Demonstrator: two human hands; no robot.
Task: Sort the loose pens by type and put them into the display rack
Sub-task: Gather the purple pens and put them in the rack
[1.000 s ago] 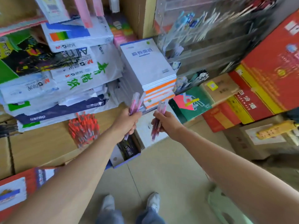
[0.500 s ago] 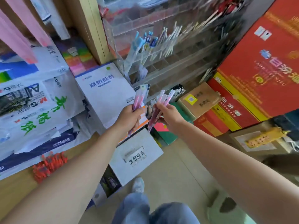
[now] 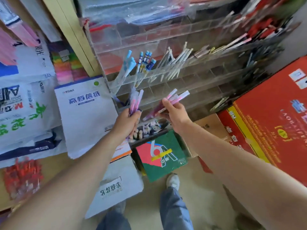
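Observation:
My left hand [image 3: 127, 124] grips a bunch of pink pens [image 3: 135, 102] that point up toward the clear acrylic display rack [image 3: 191, 72]. My right hand [image 3: 174, 113] holds a second bunch of pink pens [image 3: 172, 99], tilted up and to the right, just in front of the rack's lower rows. Blue pens [image 3: 144, 63] and white pens [image 3: 176, 62] stand in the rack's middle row. Red and dark pens [image 3: 264, 30] fill compartments at the upper right. Several lower compartments look bare.
Paper reams and a white pad [image 3: 84, 113] are stacked at the left. A heap of red pens [image 3: 21, 178] lies on the wooden counter. Below the rack sit a green box [image 3: 161, 156] and a small open box of erasers [image 3: 146, 130]. Red cartons [image 3: 274, 122] stand at the right.
The view has swung up and right from the paper stacks to the rack. Both hands have risen with their pink pens and now sit close to the rack's lower rows.

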